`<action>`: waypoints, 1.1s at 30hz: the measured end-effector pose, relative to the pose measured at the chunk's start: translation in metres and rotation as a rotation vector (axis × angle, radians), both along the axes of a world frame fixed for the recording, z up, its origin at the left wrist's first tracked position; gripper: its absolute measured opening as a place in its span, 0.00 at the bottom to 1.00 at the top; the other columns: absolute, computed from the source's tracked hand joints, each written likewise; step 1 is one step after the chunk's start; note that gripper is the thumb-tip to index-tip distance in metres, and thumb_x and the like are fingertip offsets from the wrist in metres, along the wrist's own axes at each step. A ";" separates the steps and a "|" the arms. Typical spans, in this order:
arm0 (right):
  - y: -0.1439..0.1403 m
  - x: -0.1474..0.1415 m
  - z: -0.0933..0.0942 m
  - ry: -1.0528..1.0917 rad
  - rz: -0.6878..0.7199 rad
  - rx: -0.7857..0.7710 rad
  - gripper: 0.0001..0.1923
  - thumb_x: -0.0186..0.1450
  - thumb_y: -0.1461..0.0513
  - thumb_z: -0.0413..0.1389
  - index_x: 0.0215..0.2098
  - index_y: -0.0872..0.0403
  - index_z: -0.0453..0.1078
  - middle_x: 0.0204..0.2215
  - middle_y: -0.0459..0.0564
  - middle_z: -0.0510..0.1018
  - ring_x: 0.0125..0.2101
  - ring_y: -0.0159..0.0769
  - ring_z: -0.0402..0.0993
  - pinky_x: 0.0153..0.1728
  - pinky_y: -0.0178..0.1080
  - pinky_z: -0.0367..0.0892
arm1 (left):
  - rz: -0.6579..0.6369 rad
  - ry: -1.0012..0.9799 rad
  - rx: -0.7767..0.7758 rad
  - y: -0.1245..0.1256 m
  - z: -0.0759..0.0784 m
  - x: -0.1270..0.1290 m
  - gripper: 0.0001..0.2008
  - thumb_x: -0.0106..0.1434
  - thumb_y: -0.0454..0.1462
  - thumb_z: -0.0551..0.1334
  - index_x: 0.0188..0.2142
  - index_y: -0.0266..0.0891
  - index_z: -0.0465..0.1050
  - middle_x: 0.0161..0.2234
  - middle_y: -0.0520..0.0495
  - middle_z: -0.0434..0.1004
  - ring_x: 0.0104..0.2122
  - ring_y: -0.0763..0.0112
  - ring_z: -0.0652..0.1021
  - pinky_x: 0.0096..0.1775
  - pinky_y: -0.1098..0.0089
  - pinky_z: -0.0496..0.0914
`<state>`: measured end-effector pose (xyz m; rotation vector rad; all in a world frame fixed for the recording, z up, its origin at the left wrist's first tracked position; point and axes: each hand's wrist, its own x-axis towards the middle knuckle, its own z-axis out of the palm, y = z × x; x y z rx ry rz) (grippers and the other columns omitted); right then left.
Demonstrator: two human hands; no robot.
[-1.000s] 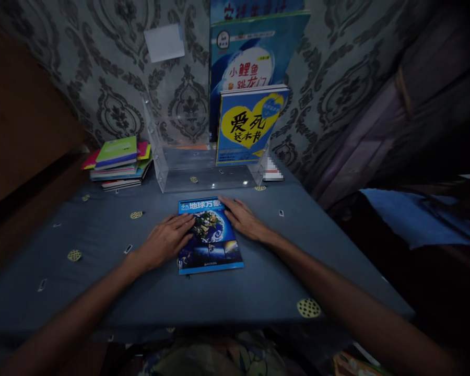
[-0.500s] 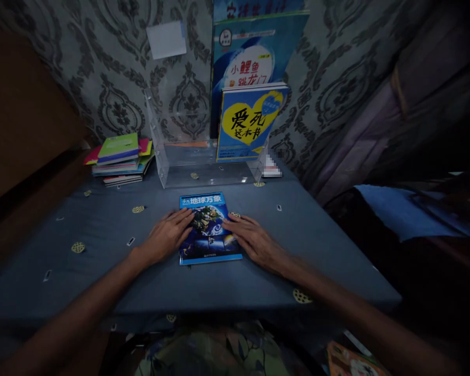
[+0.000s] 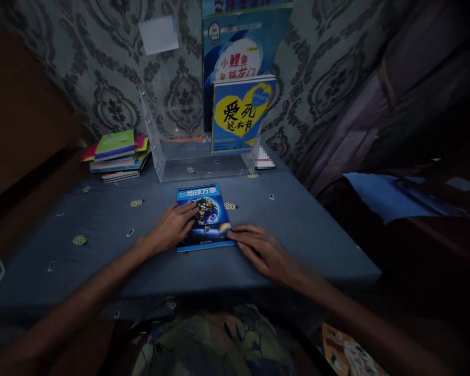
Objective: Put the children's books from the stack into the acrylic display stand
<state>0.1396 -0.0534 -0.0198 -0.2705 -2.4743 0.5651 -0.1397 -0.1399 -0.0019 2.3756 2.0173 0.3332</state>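
Blue-covered book (image 3: 203, 216) lies flat at the centre of the surface (image 3: 297, 230). The left hand (image 3: 172, 227), fingers spread, presses its 9 o'clock edge; the right hand (image 3: 264, 250), likewise flat and gripping nothing, touches the 4 o'clock corner. Uneven pressure could skid the glossy book or bunch the cloth beneath.

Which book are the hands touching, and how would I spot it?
Look at the blue tablecloth, in front of the clear stand. The book lies flat between the left hand and right hand. Unlike the upright yellow-heart book and the side pile, it shows Earth.
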 end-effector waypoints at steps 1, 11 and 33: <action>0.000 0.000 0.000 -0.003 -0.005 -0.005 0.18 0.72 0.65 0.48 0.57 0.51 0.72 0.49 0.55 0.81 0.52 0.41 0.76 0.51 0.48 0.75 | -0.044 -0.014 -0.016 0.001 0.001 0.009 0.21 0.72 0.37 0.52 0.62 0.39 0.67 0.64 0.40 0.67 0.65 0.58 0.67 0.63 0.50 0.62; 0.001 0.001 -0.002 -0.010 0.012 -0.020 0.19 0.73 0.64 0.48 0.57 0.51 0.72 0.49 0.56 0.81 0.51 0.41 0.77 0.51 0.48 0.75 | -0.277 -0.009 -0.025 -0.049 0.005 0.060 0.21 0.74 0.36 0.49 0.65 0.41 0.61 0.66 0.44 0.63 0.66 0.65 0.65 0.65 0.55 0.61; -0.078 -0.042 0.002 -0.266 0.080 0.111 0.29 0.71 0.59 0.53 0.68 0.59 0.58 0.66 0.61 0.64 0.68 0.45 0.54 0.67 0.51 0.57 | -0.111 -0.019 0.261 -0.102 -0.025 0.021 0.22 0.72 0.34 0.51 0.64 0.43 0.63 0.61 0.42 0.71 0.62 0.62 0.71 0.61 0.52 0.68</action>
